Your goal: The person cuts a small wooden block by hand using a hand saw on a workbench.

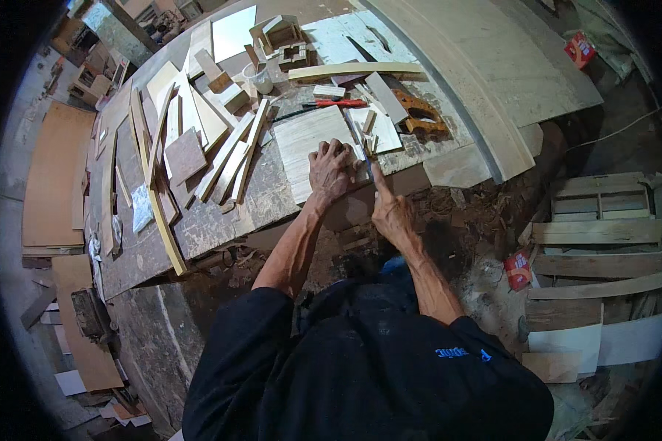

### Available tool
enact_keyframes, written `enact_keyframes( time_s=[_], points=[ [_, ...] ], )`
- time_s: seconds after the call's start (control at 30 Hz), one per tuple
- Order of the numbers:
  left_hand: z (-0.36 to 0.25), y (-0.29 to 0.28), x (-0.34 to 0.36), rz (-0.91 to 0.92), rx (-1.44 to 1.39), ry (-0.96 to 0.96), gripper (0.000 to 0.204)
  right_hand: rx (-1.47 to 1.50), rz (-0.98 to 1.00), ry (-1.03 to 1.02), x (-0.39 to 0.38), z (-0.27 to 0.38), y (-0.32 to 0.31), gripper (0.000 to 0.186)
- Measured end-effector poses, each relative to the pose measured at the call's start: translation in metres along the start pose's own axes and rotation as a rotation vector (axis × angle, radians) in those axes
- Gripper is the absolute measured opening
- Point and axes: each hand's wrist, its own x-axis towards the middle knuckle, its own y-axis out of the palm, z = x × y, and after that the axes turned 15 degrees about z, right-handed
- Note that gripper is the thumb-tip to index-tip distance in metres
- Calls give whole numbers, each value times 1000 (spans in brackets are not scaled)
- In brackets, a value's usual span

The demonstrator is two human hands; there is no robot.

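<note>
My left hand [329, 169] presses on a pale square board [301, 147] at the bench's front, fingers curled; whatever lies beneath them is hidden. My right hand [391, 213] is at the board's right corner, index finger stretched along a thin blue tool [368, 165], the other fingers curled in. Small wood sticks [370, 125] lie on a pale panel [390, 143] just beyond. A red tool [331, 104], an orange-handled saw [419, 117] and a pale block [329, 91] lie behind.
The cluttered bench [250, 202] holds several strips [235, 158], a plastic cup [261, 79] and small wooden frames [293, 56]. A long curved board [478, 125] spans the right side. Sheets [55, 176] lean at left; offcuts [596, 231] are stacked at lower right.
</note>
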Motion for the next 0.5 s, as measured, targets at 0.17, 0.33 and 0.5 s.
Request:
enact_keyframes(
  time_s=[0.17, 0.33, 0.5],
  points=[
    [10, 1, -5, -19, 28, -3, 38, 196, 265, 221, -38, 41, -43, 72],
    [1, -3, -2, -12, 31, -5, 37, 10, 150, 162, -6, 24, -18, 68],
    [7, 0, -7, -14, 26, -23, 38, 131, 226, 154, -50, 26, -14, 69]
  ],
)
